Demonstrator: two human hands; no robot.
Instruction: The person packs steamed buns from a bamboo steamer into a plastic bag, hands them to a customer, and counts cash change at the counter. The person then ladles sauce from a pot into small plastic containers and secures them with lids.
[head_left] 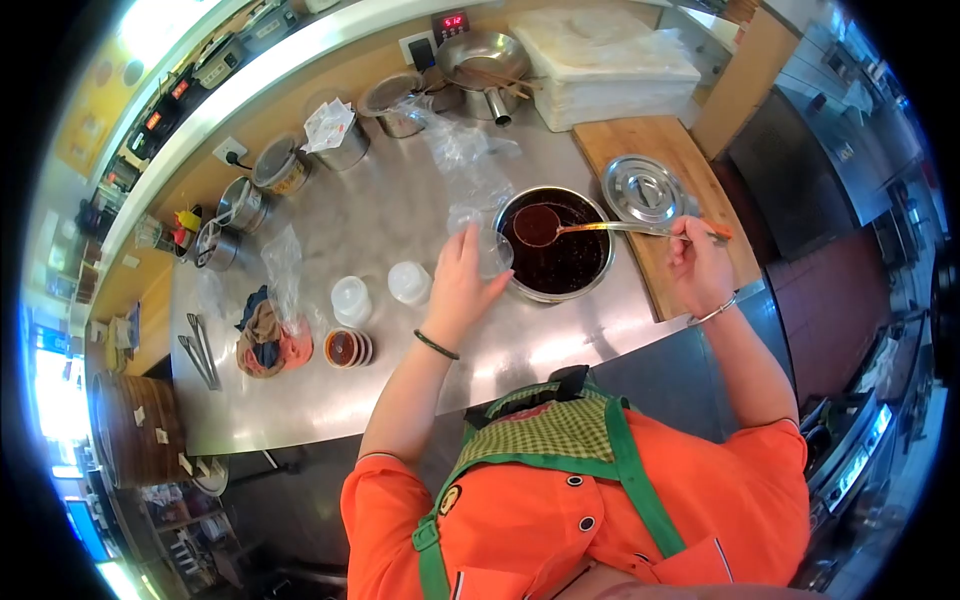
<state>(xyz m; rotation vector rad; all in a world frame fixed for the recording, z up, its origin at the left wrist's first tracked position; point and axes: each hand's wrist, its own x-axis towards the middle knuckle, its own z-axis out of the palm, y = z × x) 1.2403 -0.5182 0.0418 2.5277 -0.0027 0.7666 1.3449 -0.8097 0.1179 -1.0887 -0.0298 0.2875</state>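
Observation:
In the head view, my right hand (700,265) is closed around the handle end of a ladle (615,227). The ladle's bowl holds dark reddish-brown sauce and hangs over a round metal pot (606,276) of dark sauce. My left hand (465,275) grips a clear plastic cup (495,254) at the pot's left rim, close to the ladle bowl. Left of that hand stand two stacks of clear cups, one nearer (409,284) and one farther left (350,300). A stack of cups with red-brown sauce (343,348) is in front of them.
A metal lid (645,188) lies on the wooden cutting board (655,280) right of the pot. Plastic bags (465,145) lie behind it. Cloths (268,335) and tongs (200,350) rest at the left. Several pots and a saucepan (483,65) line the back.

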